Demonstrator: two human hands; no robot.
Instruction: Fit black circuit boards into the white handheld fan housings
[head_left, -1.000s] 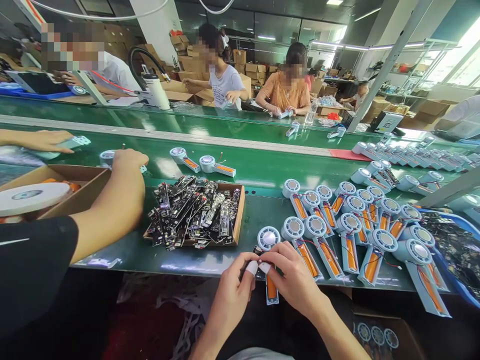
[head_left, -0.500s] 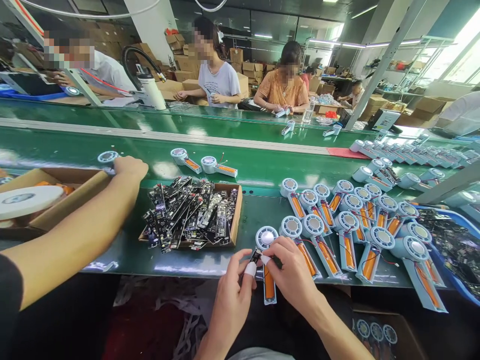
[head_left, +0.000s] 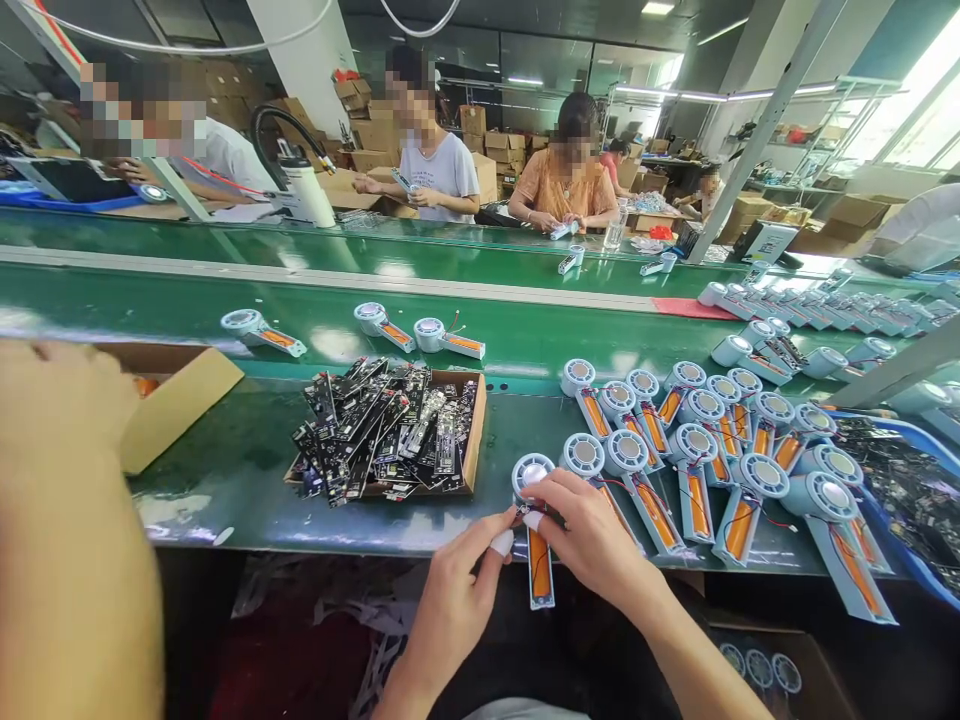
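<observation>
In front of me a light blue handheld fan half (head_left: 540, 575) lies with its round head on the bench and its orange-filled handle over the edge. My right hand (head_left: 589, 535) is closed at its neck, fingers over the lower rim of the head. My left hand (head_left: 466, 580) pinches something small beside the neck, thumb against forefinger; my fingers hide what it is. White covers sit on both thumbs. Left of my hands, loose black circuit boards (head_left: 382, 430) are heaped in a shallow cardboard tray (head_left: 475, 440).
Many fan halves (head_left: 694, 445) crowd the bench at right, by a blue bin (head_left: 911, 545) of boards. Three more lie along the green belt (head_left: 315, 300). A co-worker's arm (head_left: 71, 520) reaches in at left over a cardboard box (head_left: 184, 410). Other people sit opposite.
The circuit board seen between my fingers is now hidden, and my left fingertips are closer to the neck. The co-worker's arm has drawn back left, leaving a fan half on the belt.
</observation>
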